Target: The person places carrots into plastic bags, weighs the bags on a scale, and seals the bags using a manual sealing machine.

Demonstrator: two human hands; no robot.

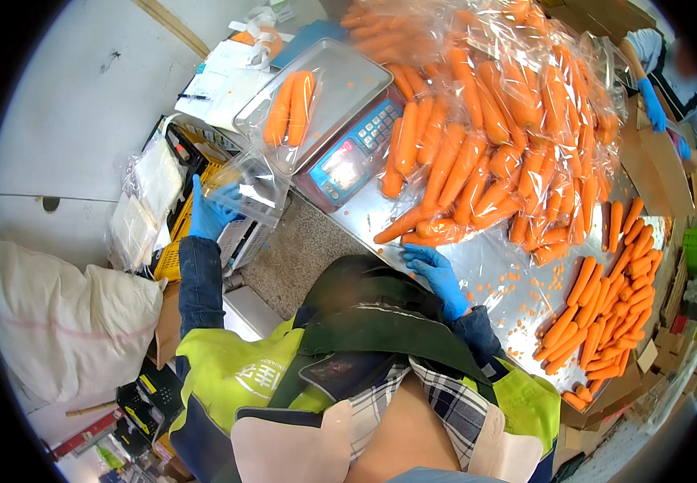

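My left hand, in a blue glove, grips a clear plastic bag that looks flat and unfilled; the bag covers part of the fingers. My right hand, also gloved in blue, is by the near edge of the metal table. Its fingers reach toward loose carrots with nothing in them. Ahead stands a digital scale with a lit display. A clear bag of carrots lies on the scale's metal pan.
Many bagged carrots are heaped right of the scale. Loose carrots cover the table's right end. Papers lie beyond the scale; a yellow crate and white sack stand left. A co-worker's gloved hand is by a cardboard box.
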